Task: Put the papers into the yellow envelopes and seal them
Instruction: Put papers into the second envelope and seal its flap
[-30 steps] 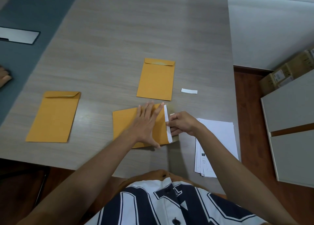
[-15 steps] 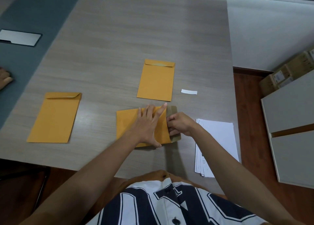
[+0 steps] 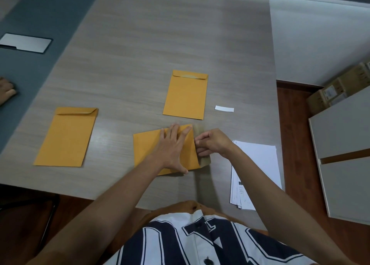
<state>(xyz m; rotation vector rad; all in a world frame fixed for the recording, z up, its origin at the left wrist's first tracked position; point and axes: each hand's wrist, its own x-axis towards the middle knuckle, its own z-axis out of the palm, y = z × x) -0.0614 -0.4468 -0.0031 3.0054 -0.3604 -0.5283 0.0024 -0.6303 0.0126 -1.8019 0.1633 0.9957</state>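
Note:
A yellow envelope (image 3: 146,150) lies sideways near the table's front edge, its opening to the right. My left hand (image 3: 172,148) presses flat on it with fingers spread. Its flap (image 3: 205,161) lies open at the right end, brownish inner side up. My right hand (image 3: 214,143) has its fingers curled at the flap's fold and pinches the flap. Two more yellow envelopes lie with flaps folded over: one (image 3: 186,96) just beyond, one (image 3: 66,138) to the left. A stack of white papers (image 3: 258,164) sits under my right forearm.
A small white paper strip (image 3: 224,108) lies right of the far envelope. Another person's hand (image 3: 6,90) rests at the left edge. A grey plate (image 3: 26,43) is set into the far-left table. A white cabinet (image 3: 344,154) and cardboard boxes (image 3: 336,90) stand right of the table.
The white strip along the near envelope's flap one second ago is gone, and the flap's brownish inner side shows. Both hands stay at the same spot.

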